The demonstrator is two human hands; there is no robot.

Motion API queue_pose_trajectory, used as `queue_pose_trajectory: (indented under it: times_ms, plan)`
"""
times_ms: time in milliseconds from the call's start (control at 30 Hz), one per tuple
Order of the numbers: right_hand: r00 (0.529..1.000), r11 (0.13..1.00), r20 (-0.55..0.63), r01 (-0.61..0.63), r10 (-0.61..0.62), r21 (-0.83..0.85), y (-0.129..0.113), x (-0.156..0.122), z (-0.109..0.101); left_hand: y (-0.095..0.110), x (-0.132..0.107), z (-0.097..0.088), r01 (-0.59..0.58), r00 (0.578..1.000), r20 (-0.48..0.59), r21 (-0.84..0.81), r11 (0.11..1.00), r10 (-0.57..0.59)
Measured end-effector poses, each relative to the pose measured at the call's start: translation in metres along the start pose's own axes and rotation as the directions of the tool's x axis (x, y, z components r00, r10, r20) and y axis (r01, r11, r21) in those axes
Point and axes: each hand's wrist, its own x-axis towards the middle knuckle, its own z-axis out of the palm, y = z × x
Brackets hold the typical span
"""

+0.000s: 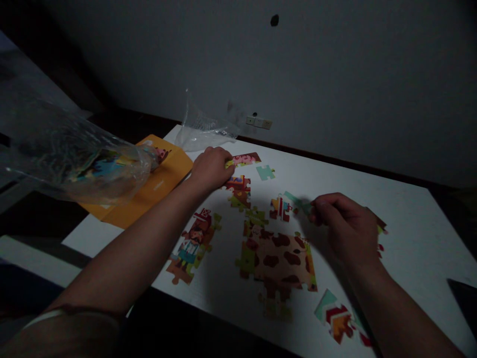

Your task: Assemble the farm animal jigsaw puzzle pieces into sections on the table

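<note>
Jigsaw puzzle pieces lie on a white table (410,219). My left hand (210,168) reaches far across, fingers curled on a pink and yellow piece (246,159). My right hand (346,226) is closed in a pinch on a teal piece (298,201), beside a small striped cluster (280,208). Between my arms lies a joined brown-spotted cow section (279,256). A joined farmer figure (192,243) sits under my left forearm. A red and green cluster (238,191) lies just below my left hand.
A loose teal piece (265,172) lies at the back. A chevron-patterned cluster (335,320) sits near the front edge. An orange box lid (160,184) and a clear plastic bag (74,164) are at the left; another crumpled bag (204,132) at the table's far edge.
</note>
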Motion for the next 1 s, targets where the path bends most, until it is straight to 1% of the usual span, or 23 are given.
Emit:
queue_pose_trajectory:
  times_ms: [100, 133, 300, 400, 500, 733, 833, 1000]
  plan:
    - [0.997, 0.997, -0.018, -0.075, 0.075, 0.019, -0.0028, 0.0000, 0.0001, -0.0022, -0.0006, -0.0029, 0.008, 1.000, 0.017, 0.004, 1.000, -0.008]
    - [0.996, 0.996, -0.021, -0.081, 0.082, 0.026, -0.0035, 0.0001, 0.0003, -0.0032, -0.0006, -0.0039, 0.008, 1.000, 0.023, 0.001, 1.000, -0.008]
    - [0.999, 0.999, -0.006, -0.047, 0.047, 0.022, -0.0019, 0.0000, 0.0002, -0.0052, 0.0004, -0.0055, 0.014, 0.999, 0.051, -0.047, 0.999, -0.012]
    - [1.000, 1.000, 0.005, -0.023, 0.023, 0.015, 0.0000, -0.0007, -0.0007, -0.0045, -0.0001, -0.0049, 0.010, 0.999, 0.042, -0.065, 0.998, -0.007]
    - [0.999, 0.999, 0.003, -0.032, 0.032, 0.028, 0.0001, -0.0014, -0.0005, -0.0033, -0.0014, -0.0053, 0.002, 1.000, 0.018, -0.069, 0.998, -0.001]
    - [0.998, 0.998, 0.008, -0.055, 0.055, 0.028, -0.0036, -0.0010, 0.0005, -0.0014, -0.0028, -0.0088, 0.028, 0.999, 0.042, -0.054, 0.998, -0.026]
    - [0.998, 0.998, -0.001, -0.066, 0.066, 0.017, -0.0036, -0.0004, 0.0004, -0.0026, -0.0028, -0.0078, 0.027, 0.999, 0.034, -0.056, 0.998, -0.026]
    - [0.997, 0.997, 0.000, -0.071, 0.071, 0.042, 0.0014, -0.0005, 0.0000, -0.0052, -0.0028, -0.0049, 0.075, 0.997, 0.028, -0.086, 0.993, -0.073]
